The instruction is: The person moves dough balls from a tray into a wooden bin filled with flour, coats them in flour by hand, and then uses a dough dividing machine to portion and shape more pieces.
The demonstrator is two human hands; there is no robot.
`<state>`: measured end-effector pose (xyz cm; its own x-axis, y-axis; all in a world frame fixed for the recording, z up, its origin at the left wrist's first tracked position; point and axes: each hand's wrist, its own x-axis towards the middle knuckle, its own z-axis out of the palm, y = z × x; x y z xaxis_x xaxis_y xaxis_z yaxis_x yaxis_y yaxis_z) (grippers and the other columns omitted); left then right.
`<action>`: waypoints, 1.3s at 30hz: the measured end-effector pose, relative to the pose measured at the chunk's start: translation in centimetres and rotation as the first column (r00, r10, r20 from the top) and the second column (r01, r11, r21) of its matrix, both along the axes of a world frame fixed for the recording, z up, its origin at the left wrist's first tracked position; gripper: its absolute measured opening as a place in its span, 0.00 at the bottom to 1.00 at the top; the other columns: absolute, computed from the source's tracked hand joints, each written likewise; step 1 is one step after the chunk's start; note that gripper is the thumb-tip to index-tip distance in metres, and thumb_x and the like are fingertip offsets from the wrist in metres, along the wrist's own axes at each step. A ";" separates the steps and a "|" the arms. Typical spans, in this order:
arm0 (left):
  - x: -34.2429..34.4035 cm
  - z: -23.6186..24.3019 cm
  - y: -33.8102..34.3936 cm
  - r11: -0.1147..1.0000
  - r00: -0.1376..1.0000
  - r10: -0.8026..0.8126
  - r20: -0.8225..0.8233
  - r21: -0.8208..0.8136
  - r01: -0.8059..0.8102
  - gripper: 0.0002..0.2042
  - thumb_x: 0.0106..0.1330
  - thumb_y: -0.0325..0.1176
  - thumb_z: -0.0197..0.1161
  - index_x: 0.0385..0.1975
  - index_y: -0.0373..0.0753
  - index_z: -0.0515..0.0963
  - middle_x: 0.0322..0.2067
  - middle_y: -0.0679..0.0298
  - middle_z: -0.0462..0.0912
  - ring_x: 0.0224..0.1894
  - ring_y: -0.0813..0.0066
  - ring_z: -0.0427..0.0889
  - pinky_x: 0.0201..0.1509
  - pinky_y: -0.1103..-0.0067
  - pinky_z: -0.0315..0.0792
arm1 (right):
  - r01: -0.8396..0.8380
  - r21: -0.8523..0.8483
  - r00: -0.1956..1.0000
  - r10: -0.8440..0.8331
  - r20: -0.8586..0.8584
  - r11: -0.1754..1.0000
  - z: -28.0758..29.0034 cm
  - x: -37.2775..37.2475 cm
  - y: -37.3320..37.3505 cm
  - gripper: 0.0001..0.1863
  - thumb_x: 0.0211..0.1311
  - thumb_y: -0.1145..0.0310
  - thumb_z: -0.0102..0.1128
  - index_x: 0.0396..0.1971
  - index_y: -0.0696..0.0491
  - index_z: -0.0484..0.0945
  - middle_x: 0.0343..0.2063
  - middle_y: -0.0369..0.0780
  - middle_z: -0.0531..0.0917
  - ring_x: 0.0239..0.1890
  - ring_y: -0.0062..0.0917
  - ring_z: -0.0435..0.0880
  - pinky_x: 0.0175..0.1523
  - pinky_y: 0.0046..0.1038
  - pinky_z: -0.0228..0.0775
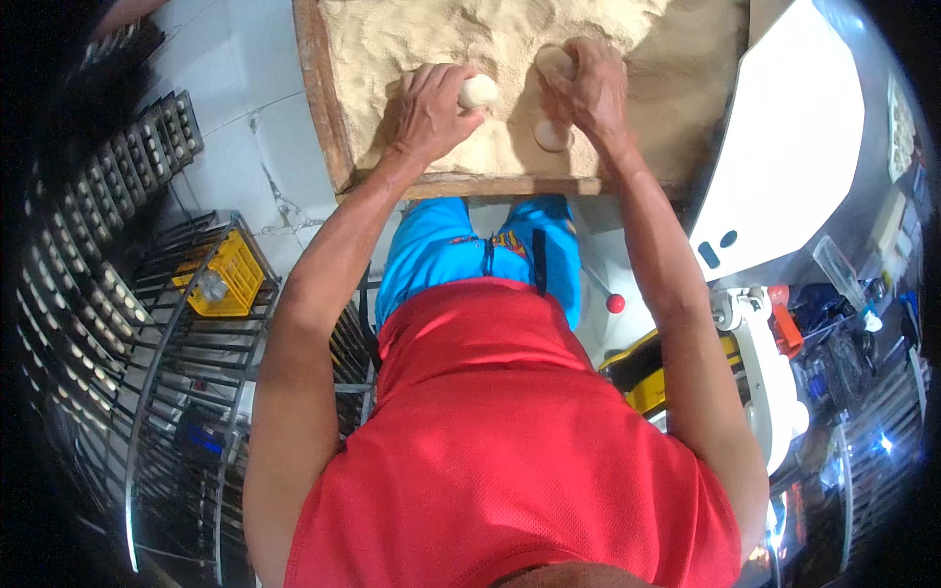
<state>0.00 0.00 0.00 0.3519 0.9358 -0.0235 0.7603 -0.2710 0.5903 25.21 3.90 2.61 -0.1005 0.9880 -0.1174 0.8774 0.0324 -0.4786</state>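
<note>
Both my hands work over a wooden tray [321,93] spread with coarse pale yellow meal [368,39]. My left hand [428,110] curls round a smooth whitish dough ball [479,92], with the thumb on its near side and the fingers beyond it. Opposite, my right hand [592,96] has its fingers closed on a paler dough piece [554,63], partly covered by the fingers. Just under the right wrist, a round, flattened dough piece [552,135] lies on the meal near the tray's front edge.
Racks of trays holding small round pieces [147,157] stand at the left, beside a metal rack with a yellow crate [230,279]. A large white board [784,137] is right of the tray. A white machine [769,382] and a red-knobbed lever [615,304] sit nearer.
</note>
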 end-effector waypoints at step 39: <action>-4.3 -2.3 19.4 0.918 0.959 0.221 0.179 0.294 -0.266 0.20 0.59 0.31 0.69 0.53 0.40 0.80 0.56 0.48 0.79 0.62 0.52 0.75 0.73 0.57 0.62 | 0.144 0.342 0.964 -0.054 -0.261 0.929 -3.5 0.4 15.7 0.22 0.55 0.51 0.66 0.33 0.58 0.77 0.30 0.50 0.82 0.35 0.47 0.81 0.39 0.45 0.70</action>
